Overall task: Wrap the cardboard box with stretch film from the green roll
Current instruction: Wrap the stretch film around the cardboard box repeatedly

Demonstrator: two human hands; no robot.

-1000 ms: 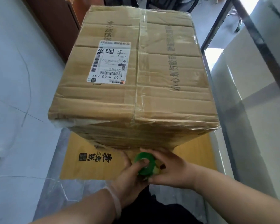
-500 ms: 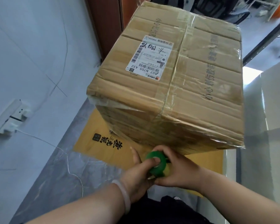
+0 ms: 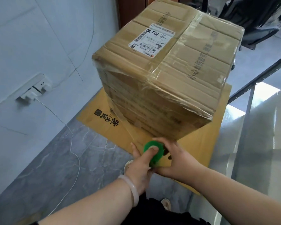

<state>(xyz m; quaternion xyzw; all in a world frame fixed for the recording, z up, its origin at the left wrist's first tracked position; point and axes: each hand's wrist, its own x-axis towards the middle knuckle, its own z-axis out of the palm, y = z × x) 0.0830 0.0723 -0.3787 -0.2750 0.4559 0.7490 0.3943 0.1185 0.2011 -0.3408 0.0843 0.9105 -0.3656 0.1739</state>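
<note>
Brown corrugated cardboard box [image 3: 167,75], film-covered, white shipping label [image 3: 151,40] on top, stands on a flat yellow-tan cardboard sheet [image 3: 199,143] over grey marbled floor [image 3: 58,159]; pale wall [image 3: 31,46] near one side, glass partition [image 3: 258,143] near the other. Green stretch-film roll [image 3: 152,154] sits low beside the box's nearest bottom corner, long axis roughly upright. Left hand [image 3: 140,166] and right hand [image 3: 175,161] both clasp it, a finger pressed into its core.

A flat cardboard sheet [image 3: 201,153] on grey marbled floor [image 3: 58,159]; wall socket [image 3: 33,90] with white cable [image 3: 75,153]
</note>
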